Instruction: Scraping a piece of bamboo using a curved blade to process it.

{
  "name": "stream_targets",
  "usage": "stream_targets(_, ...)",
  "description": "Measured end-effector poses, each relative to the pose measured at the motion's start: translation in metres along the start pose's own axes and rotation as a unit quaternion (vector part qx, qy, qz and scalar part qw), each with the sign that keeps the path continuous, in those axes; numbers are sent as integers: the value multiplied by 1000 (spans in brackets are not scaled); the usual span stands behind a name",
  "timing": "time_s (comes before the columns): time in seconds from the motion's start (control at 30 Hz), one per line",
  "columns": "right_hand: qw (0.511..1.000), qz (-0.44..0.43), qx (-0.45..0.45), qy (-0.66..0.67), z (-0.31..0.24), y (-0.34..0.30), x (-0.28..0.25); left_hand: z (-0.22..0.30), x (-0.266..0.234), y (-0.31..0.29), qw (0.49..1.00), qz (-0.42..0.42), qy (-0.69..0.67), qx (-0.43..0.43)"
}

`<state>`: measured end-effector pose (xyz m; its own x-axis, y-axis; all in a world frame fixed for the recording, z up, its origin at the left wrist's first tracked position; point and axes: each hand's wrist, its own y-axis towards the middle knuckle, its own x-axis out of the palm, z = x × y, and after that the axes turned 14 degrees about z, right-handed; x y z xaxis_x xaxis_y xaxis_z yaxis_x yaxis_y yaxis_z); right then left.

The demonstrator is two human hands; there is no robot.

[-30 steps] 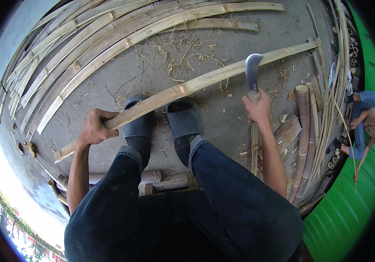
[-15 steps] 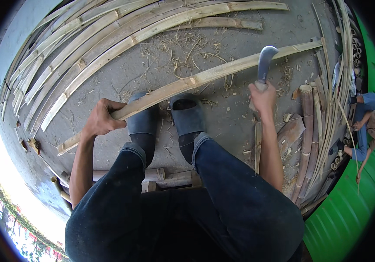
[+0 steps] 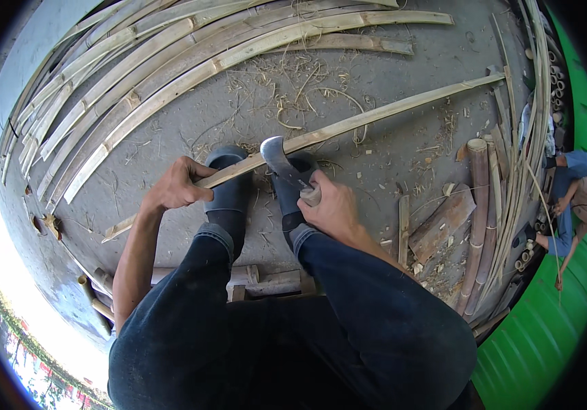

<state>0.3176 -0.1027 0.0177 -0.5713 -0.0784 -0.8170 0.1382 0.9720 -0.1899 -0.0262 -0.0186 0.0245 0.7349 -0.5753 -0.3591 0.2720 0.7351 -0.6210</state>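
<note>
My left hand (image 3: 180, 184) grips a long split bamboo strip (image 3: 348, 124) near its lower left end. The strip runs slantwise across my sandals (image 3: 230, 193) to the upper right, its narrow edge turned up. Wrapped round the handle of a billhook knife (image 3: 278, 158), my right hand (image 3: 332, 207) is over the right sandal. The knife's curved blade points up and left, its tip at the strip's lower edge; whether it touches is hard to tell.
Several split bamboo strips (image 3: 163, 76) lie at the upper left. Curly shavings (image 3: 307, 85) are scattered beyond my feet. Bamboo poles (image 3: 478, 225), a wood block (image 3: 444, 225) and a bundle of thin strips (image 3: 543, 82) lie at right. Another person (image 3: 570, 198) sits by the green sheet (image 3: 546, 328).
My right hand has swung the knife left and down, from beyond the strip to beside it over my feet. The strip has turned from its broad face onto its edge; my left hand shifted slightly right.
</note>
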Motion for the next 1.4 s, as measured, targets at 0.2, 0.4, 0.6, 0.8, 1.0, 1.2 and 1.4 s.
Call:
stream_targets(0.2, 956, 228, 186, 13, 51, 39, -52, 7, -5, 0, 995, -65, -65, -35)
stream_targets(0.4, 996, 68, 62, -9, 40, 9, -20, -22, -8, -1, 979, -141, -114, -90)
stream_targets(0.6, 961, 163, 218, 53, 62, 64, -76, -10, -8, 1, 982, -129, -101, -92)
stream_targets(0.8, 998, -27, 56, 0, 10, 5, -27, -13, -3, 7, 983, -129, -100, -81)
stream_targets(1.0, 979, 129, 158, 0, 34, 47, -50, -3, -4, 3, 977, -141, -125, -104)
stream_targets(1.2, 1000, -5, -8, 2, 17, 18, 3, -30, -5, 11, 944, -209, -216, -134)
stream_targets(1.4, 997, -58, 41, -40, -2, 11, -2, -23, -13, 16, 926, -247, -242, -153)
